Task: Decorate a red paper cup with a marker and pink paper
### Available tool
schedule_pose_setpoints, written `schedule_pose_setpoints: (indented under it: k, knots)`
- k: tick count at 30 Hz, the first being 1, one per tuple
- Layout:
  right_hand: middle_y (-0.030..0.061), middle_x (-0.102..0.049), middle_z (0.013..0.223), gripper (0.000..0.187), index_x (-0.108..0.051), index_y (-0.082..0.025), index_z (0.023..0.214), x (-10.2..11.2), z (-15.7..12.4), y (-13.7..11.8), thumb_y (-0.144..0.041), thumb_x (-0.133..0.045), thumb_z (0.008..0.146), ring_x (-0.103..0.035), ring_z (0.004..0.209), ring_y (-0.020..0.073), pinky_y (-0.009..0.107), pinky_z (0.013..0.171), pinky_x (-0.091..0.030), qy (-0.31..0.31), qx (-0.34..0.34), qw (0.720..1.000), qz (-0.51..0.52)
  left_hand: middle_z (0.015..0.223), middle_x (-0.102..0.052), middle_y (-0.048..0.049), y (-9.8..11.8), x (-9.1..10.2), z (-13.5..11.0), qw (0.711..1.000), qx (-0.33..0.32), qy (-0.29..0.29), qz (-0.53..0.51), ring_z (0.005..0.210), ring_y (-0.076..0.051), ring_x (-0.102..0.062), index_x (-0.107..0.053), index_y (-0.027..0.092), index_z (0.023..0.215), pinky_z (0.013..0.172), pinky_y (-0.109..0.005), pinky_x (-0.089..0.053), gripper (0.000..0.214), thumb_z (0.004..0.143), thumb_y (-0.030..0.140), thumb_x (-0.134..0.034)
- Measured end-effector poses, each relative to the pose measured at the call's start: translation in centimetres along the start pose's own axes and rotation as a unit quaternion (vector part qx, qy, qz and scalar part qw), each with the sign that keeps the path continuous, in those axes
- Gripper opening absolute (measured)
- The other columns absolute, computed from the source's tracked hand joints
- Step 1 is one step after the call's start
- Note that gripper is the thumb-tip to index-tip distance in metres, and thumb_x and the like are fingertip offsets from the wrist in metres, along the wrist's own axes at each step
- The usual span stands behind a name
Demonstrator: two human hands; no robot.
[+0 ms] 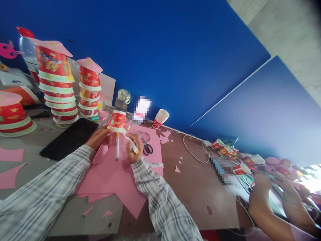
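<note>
My left hand (102,136) grips a red paper cup (117,120) by its pale rim; the cup is upside down above pink paper (105,182). In my right hand (134,147) is a white marker (131,143) with a yellow end, its upper tip close to the cup's rim. Whether the tip touches the rim I cannot tell. Below the cup lies another white marker (117,147) with a yellow tip. Black-handled scissors (147,147) rest on the paper, just right of my right hand. A pink paper piece (100,154) sits under my left wrist.
Tall cup stacks with pink paper roofs, a larger one (59,90) and a smaller one (89,87), stand at left. A black tablet (70,139) lies nearby. Behind are a glass jar (122,100) and a cup (161,118). Another person's arms (260,197) reach in at right.
</note>
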State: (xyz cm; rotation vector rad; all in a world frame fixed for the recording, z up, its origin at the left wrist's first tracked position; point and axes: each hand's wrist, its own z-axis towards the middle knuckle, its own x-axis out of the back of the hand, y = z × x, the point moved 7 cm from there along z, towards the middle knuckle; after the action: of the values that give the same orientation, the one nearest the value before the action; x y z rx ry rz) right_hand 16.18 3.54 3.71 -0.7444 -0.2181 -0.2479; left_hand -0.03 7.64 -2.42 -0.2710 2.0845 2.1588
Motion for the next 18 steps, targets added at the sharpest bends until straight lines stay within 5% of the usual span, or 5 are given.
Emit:
schedule_pose_setpoints:
  k: [18]
  knots:
    - [0.0044, -0.066, 0.081, 0.02, -0.06, -0.021, 0.096, -0.85, 0.12, -0.21, -0.027, -0.046, 0.083, -0.063, 0.073, 0.0185, 0.032, 0.069, -0.05, -0.044, 0.023, 0.999, -0.012, 0.035, -0.039, 0.0043, 0.71, -0.16, -0.42, 1.0, -0.009, 0.025, 0.008, 0.027, -0.01, -0.032, -0.048, 0.017, 0.073, 0.029, -0.024, -0.02, 0.031, 0.067, 0.048, -0.05]
